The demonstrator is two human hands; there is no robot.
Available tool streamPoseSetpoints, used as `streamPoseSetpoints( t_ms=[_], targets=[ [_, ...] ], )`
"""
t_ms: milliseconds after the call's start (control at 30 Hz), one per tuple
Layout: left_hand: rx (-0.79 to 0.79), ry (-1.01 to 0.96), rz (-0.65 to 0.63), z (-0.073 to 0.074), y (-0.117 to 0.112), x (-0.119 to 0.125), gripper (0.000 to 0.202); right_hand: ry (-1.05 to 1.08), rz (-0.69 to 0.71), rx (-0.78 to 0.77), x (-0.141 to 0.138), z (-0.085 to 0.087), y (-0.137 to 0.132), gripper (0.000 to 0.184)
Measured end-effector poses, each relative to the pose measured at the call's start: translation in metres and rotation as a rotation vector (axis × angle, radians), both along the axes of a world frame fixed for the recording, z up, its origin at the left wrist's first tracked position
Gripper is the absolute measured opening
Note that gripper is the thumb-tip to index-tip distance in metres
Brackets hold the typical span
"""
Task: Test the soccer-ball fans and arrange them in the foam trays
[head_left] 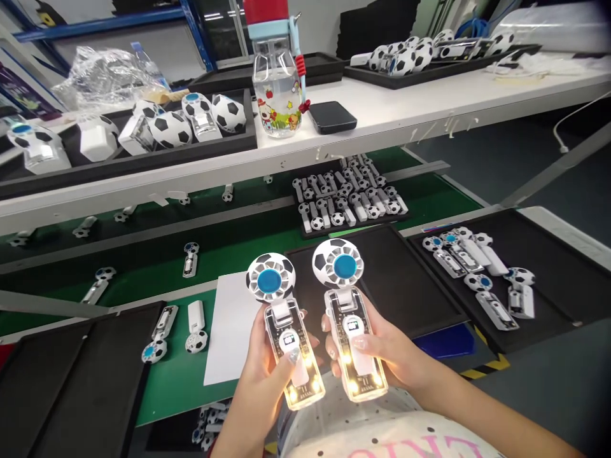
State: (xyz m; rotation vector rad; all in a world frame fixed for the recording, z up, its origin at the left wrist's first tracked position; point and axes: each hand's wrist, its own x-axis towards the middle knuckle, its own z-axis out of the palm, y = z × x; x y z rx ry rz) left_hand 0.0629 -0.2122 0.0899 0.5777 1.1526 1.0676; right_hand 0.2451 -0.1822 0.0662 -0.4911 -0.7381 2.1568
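Note:
My left hand (258, 375) is closed around the clear body of a handheld fan (270, 280), whose round head is patterned like a soccer ball with a blue centre. A second, matching handheld fan (344, 266) is gripped in my right hand (389, 353). Both stand side by side, heads up, a small gap between them. Their lower bodies glow with warm lights, and a small display shows on each. My thumbs rest on the front of the bodies, just below the displays. Behind the left fan lies a white sheet (226, 331) on the green bench surface.
Two more fans (195, 327) lie left of the sheet. Black trays (62, 381) flank me; the right tray (548, 318) bears several fans. Packed fans (351, 197) fill a tray on the green conveyor belt (258, 229). Overhead, a white shelf (382, 105) carries a water bottle (277, 83).

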Motion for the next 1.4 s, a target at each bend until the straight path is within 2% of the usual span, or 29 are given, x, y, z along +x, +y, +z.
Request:
streamPoseSetpoints(
  t_ms=[167, 367, 567, 733, 867, 967, 1100, 1167, 1233, 1300, 1400],
  targets=[
    [0.035, 0.028, -0.002, 0.002, -0.002, 0.002, 0.084, -0.011, -0.011, 0.054, 0.001, 0.002, -0.001, 0.065],
    [0.040, -0.005, -0.043, -0.001, -0.001, 0.003, 0.081, -0.038, -0.040, 0.055, 0.001, 0.008, -0.003, 0.066],
    [0.040, -0.020, -0.020, 0.000, 0.002, 0.005, 0.082, -0.026, -0.066, 0.049, 0.002, 0.002, -0.003, 0.070],
    [0.080, -0.093, -0.078, 0.001, 0.003, 0.007, 0.085, 0.025, -0.024, 0.063, 0.005, 0.000, -0.002, 0.079],
    [0.088, -0.121, -0.105, -0.008, 0.003, 0.000, 0.078, 0.002, -0.019, 0.060, 0.004, 0.003, -0.003, 0.081],
    [0.102, -0.220, -0.169, -0.019, 0.004, -0.009, 0.077, -0.146, -0.015, 0.093, 0.005, 0.008, -0.002, 0.085],
    [0.104, -0.376, -0.223, -0.030, 0.007, -0.014, 0.062, -0.312, 0.002, 0.099, 0.005, 0.013, 0.000, 0.089],
    [0.088, -0.356, -0.189, -0.031, 0.008, -0.013, 0.063, -0.252, -0.002, 0.055, 0.002, 0.013, 0.001, 0.089],
    [0.070, -0.285, -0.132, -0.028, 0.009, -0.011, 0.073, -0.154, -0.035, -0.013, -0.002, 0.012, 0.003, 0.088],
    [0.063, -0.206, -0.095, -0.023, 0.011, -0.009, 0.082, -0.094, -0.075, -0.087, -0.005, 0.010, 0.006, 0.086],
    [0.050, -0.093, -0.087, -0.014, 0.017, -0.007, 0.084, -0.085, -0.104, -0.136, -0.006, 0.008, 0.016, 0.082]
  ],
)
